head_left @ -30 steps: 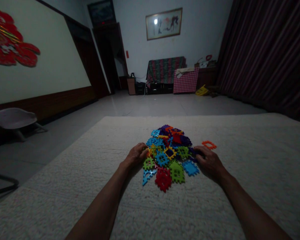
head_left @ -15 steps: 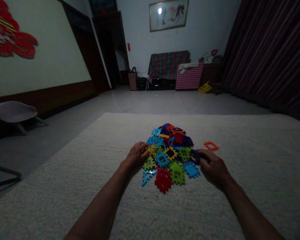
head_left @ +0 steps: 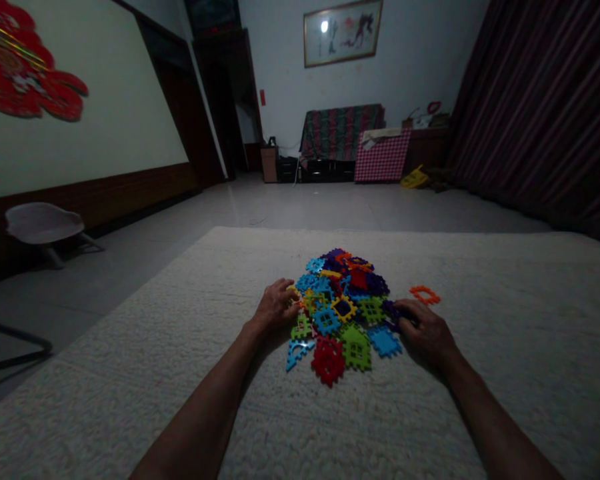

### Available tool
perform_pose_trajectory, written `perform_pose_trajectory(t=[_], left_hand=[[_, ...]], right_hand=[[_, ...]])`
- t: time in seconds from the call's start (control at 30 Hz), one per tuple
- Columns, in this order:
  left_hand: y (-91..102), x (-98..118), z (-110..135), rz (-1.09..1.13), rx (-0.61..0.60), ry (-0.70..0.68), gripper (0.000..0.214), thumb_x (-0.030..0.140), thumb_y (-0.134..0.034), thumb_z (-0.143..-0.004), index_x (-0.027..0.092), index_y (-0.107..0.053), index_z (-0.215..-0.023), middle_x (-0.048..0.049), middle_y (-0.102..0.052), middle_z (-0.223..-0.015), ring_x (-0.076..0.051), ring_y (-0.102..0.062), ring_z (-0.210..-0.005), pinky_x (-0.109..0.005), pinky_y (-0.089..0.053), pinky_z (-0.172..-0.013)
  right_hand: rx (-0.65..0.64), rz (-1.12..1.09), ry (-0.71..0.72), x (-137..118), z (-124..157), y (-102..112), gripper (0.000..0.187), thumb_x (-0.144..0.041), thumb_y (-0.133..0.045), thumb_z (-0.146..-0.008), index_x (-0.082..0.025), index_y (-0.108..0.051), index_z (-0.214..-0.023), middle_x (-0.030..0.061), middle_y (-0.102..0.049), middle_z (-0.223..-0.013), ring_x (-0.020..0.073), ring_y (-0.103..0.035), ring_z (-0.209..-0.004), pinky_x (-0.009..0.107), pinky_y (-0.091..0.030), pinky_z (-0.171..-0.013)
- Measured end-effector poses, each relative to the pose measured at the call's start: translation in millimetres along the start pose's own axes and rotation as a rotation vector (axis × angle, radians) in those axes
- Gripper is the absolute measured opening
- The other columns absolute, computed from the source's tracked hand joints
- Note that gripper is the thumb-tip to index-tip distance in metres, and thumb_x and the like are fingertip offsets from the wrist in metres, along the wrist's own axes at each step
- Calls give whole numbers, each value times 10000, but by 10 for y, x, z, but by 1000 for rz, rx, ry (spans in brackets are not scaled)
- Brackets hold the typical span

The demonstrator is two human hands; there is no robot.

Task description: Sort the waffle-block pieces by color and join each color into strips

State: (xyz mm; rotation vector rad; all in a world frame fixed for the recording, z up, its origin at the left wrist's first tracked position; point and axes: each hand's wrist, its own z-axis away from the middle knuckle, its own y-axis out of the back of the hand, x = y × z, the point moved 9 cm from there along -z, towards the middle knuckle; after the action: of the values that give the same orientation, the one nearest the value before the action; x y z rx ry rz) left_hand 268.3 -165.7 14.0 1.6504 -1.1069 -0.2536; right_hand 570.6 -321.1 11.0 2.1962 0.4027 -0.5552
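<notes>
A heap of colourful plastic interlocking building pieces lies on a pale textured cover, with toothed edges on many of them. My left hand [head_left: 278, 305] is at the heap's left side, its fingers closed about a small yellow interlocking piece [head_left: 293, 291], partly hidden. At the right side, my right hand [head_left: 426, 331] pinches a dark purple interlocking piece [head_left: 392, 312] between thumb and fingers. Nearest to me are a red piece [head_left: 329, 361], a green house-shaped piece [head_left: 355, 347] and a blue triangular piece [head_left: 298, 353]. A flat blue piece [head_left: 385, 341] lies below the purple one.
An orange frame-shaped piece [head_left: 425, 295] lies apart, beyond my right hand. The pale cover [head_left: 145, 373] ends at a far edge, with tiled floor [head_left: 310, 207] beyond. A low chair [head_left: 45, 225] stands at left, and a dark curtain [head_left: 540, 113] hangs at right.
My left hand has shifted slightly away from the heap's middle, and yellow now shows at its fingertips. My right hand keeps its pinch on the purple piece. The view has tilted a little.
</notes>
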Motion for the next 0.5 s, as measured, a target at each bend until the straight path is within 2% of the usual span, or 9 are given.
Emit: perform_pose_trajectory(t=[0.17,0.27,0.37,0.5], left_hand=[[-63,67,-13,-17,-91,-33,171,366,-638,-850,209,-707,-851,-98,-643,-1112,-245,-548,-1091,-398,-455,-968],[-127,64,-33,-24,-86,-26,130,314,-624,-850,202,-683,-819,-96,-653,-1060,-243,-555,-1070,-397,-455,-958],[-140,64,-43,-23,-48,-20,89,254,-604,-837,201,-670,-807,-101,-664,-1111,-260,-554,-1126,-435,-429,-1004],[-8,61,-61,40,76,10,97,223,-604,-805,207,-676,-868,-110,-658,-1204,-269,-549,-1205,-441,-409,-1051]], right_hand=[[7,2,-27,3,13,-6,254,-242,-497,-750,-226,-674,-931,77,-715,-1027,246,-659,-981,402,-508,-929],[-9,8,-27,-24,12,-8,248,-234,-491,-757,-220,-665,-934,80,-707,-1033,246,-651,-992,403,-503,-933],[-21,2,-35,-39,6,-4,241,-240,-500,-761,-218,-662,-939,86,-705,-1039,251,-649,-991,413,-504,-929],[-13,-13,-49,-47,-5,8,246,-225,-500,-748,-226,-662,-934,80,-706,-1025,247,-649,-978,406,-508,-917]])
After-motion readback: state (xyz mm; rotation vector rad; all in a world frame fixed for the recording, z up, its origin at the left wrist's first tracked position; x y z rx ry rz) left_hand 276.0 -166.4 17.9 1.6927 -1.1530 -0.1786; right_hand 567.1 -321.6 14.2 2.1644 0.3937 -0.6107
